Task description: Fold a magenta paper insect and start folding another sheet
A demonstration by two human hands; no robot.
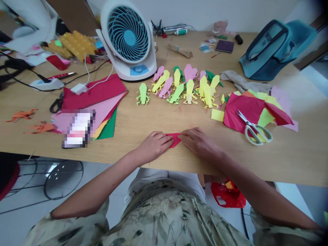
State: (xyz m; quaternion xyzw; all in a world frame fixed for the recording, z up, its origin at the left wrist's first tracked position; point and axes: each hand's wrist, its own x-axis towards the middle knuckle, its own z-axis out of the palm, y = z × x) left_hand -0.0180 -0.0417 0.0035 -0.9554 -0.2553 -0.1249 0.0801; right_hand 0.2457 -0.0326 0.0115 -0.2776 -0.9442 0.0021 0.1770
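Observation:
A small folded piece of red paper (175, 140) lies on the table near its front edge. My left hand (155, 145) presses its left end, fingers together over the paper. On the other end, my right hand (197, 140) holds the paper with bent fingers; its fingertips hide that corner. Beyond my hands stand several folded paper bugs (189, 90) in yellow, pink and green. One light green paper bug (142, 94) sits a little apart at the left of the group.
White-handled scissors (252, 129) rest on loose coloured paper (241, 111) at the right. Left are stacked paper sheets (94, 94), a phone (79, 129) and orange paper figures (42, 127). A fan (129, 37) and a blue bag (269, 51) stand at the back.

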